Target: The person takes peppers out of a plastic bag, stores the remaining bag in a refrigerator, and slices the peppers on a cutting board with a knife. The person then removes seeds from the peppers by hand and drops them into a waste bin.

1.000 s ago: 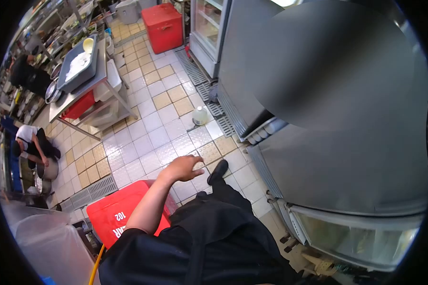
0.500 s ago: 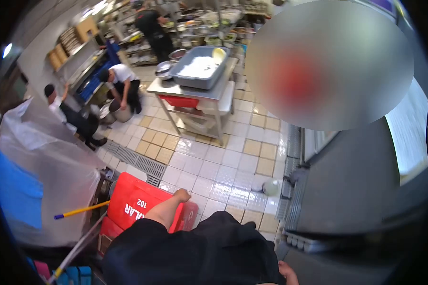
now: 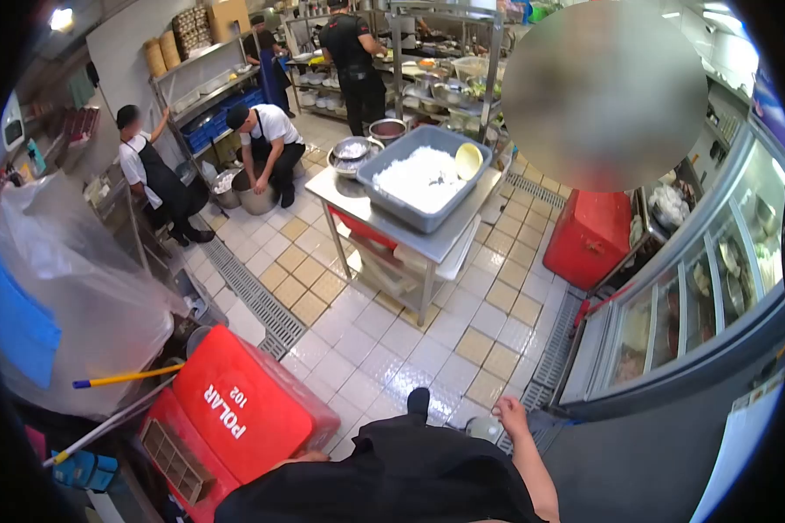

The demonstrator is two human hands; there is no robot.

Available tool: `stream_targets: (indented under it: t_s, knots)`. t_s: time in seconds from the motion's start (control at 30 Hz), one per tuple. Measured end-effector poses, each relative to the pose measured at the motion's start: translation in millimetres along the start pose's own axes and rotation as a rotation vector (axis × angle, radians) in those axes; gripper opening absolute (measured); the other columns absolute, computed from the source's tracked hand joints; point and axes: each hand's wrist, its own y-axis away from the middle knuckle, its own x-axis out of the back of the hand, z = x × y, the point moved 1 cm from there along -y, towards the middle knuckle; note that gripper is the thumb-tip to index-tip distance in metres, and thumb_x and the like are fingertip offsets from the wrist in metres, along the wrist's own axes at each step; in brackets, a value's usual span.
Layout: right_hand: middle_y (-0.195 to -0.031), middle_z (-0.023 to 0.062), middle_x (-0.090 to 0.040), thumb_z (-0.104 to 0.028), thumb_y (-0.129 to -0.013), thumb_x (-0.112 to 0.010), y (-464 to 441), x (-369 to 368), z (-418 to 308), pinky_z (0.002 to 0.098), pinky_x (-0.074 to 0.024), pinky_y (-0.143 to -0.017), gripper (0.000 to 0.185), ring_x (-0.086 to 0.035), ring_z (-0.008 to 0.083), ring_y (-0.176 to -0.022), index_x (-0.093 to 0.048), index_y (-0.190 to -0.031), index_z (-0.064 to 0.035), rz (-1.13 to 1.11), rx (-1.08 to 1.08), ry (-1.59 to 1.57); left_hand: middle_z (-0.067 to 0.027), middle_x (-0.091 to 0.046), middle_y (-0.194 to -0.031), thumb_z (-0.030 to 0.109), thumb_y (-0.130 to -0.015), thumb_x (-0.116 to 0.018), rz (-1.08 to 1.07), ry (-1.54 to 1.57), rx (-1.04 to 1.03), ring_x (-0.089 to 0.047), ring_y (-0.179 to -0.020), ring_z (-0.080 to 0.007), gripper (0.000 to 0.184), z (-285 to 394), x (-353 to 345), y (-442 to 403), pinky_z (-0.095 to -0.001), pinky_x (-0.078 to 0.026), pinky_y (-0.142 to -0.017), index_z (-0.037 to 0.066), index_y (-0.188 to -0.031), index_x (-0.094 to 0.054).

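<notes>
Head cam: R hand, fingers bent & looks empty, is nearer the jug, which is on the floor below & a bit L, tilt unclear; L hand, mostly hid so can't tell grip, is by the red box.

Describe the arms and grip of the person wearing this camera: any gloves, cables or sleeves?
All human, no cables. The right grip is an ordinary hand, no glove visible, on a bare forearm without wristband or visible markings. Only a sliver of the left arm shows. The clothing is black; its sleeve ends are hard to make out.
</notes>
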Motion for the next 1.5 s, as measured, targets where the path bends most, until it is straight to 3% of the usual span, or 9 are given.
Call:
stream_targets:
  t_s: [0.17,0.33,0.53,1.0,1.07,1.17,1.33,1.43,1.5]
  knots:
    - [-0.08,0.0124,-0.068,-0.016,-0.103,-0.054,-20,99,107,0.0423,-0.0491,-0.051,0.019,-0.064,0.0257,-0.061,-0.068,-0.098,-0.0048,-0.113,0.058,0.34,-0.0141,-0.077,-0.089,0.044,-0.101,-0.067,0.071,0.164,0.062,-0.075,-0.08,-0.0266,0.043,104,96,-57,-0.0459,-0.06,-0.073,0.004,-0.102,-0.08]
    - [-0.081,0.0116,-0.067,-0.015,-0.103,-0.054,13,132,65,0.0417,-0.0493,-0.051,0.016,-0.063,0.025,-0.062,-0.067,-0.099,-0.0061,0.158,-0.582,0.093,-0.0171,-0.075,-0.075,0.052,-0.097,-0.064,0.367,0.028,-0.073,-0.075,-0.071,-0.0313,0.052,231,240,-143,-0.0466,-0.061,-0.074,0.006,-0.082,-0.081]
    - [-0.081,0.0105,-0.066,-0.013,-0.103,-0.055,-58,166,22,0.0409,-0.0495,-0.052,0.012,-0.063,0.0242,-0.063,-0.066,-0.099,-0.0076,0.325,-0.61,-0.095,-0.019,-0.08,-0.111,0.049,-0.094,-0.068,0.556,0.124,-0.423,-0.074,-0.108,-0.038,0.045,420,383,-173,-0.0456,-0.058,-0.096,0.009,-0.11,-0.082]
    - [-0.082,0.0081,-0.063,-0.008,-0.103,-0.058,-362,309,-14,0.039,-0.0499,-0.053,0.006,-0.061,0.0223,-0.066,-0.062,-0.1,-0.0111,0.191,-0.561,-0.237,-0.0175,-0.077,-0.099,0.032,-0.095,-0.073,0.233,0.307,0.194,-0.074,-0.081,-0.0289,0.039,529,342,-205,-0.0468,-0.066,-0.074,0.001,-0.117,-0.077]
    - [-0.082,0.0077,-0.062,-0.007,-0.103,-0.058,-404,324,-11,0.0387,-0.05,-0.053,0.006,-0.061,0.0221,-0.066,-0.062,-0.1,-0.0116,0.17,-0.542,-0.278,-0.0133,-0.079,-0.089,0.041,-0.099,-0.066,0.434,-0.358,-0.399,-0.078,-0.079,-0.0286,0.041,545,335,-234,-0.0459,-0.065,-0.07,0.004,-0.105,-0.081]
    - [-0.082,0.0072,-0.062,-0.006,-0.103,-0.058,-512,354,18,0.0383,-0.0501,-0.053,0.007,-0.061,0.0217,-0.066,-0.061,-0.1,-0.0123,0.113,-0.363,-0.641,-0.0146,-0.078,-0.089,0.045,-0.1,-0.064,0.353,0.492,-0.016,-0.077,-0.075,-0.0306,0.044,624,340,-240,-0.0469,-0.065,-0.07,0.004,-0.1,-0.081]
    - [-0.093,0.0059,-0.069,-0.01,-0.102,-0.065,-622,346,-187,0.0335,-0.0532,-0.058,0.023,-0.067,0.0197,-0.071,-0.059,-0.123,-0.0126,0.14,-0.334,-0.21,-0.0142,-0.078,-0.088,0.048,-0.099,-0.065,0.253,0.356,0.038,-0.077,-0.075,-0.0299,0.048,714,369,-269,-0.0449,-0.065,-0.068,0.003,-0.097,-0.081]
    - [-0.097,0.0065,-0.071,-0.012,-0.101,-0.067,-669,346,-201,0.0351,-0.0553,-0.058,0.029,-0.069,0.02,-0.072,-0.06,-0.129,-0.0119,0.042,-0.223,-0.157,-0.0126,-0.077,-0.084,0.051,-0.096,-0.069,0.226,0.225,0.024,-0.076,-0.071,-0.0305,0.048,755,401,-301,-0.045,-0.064,-0.065,0.004,-0.095,-0.08]
    - [-0.096,0.0074,-0.071,-0.015,-0.1,-0.069,-702,363,-173,0.036,-0.0561,-0.061,0.031,-0.069,0.0196,-0.074,-0.06,-0.129,-0.0114,-0.039,-0.124,0.004,-0.0234,-0.079,-0.109,0.047,-0.093,-0.067,0.211,0.275,0.062,-0.079,-0.095,-0.0383,0.051,788,435,-317,-0.0497,-0.063,-0.087,-0.001,-0.104,-0.081]
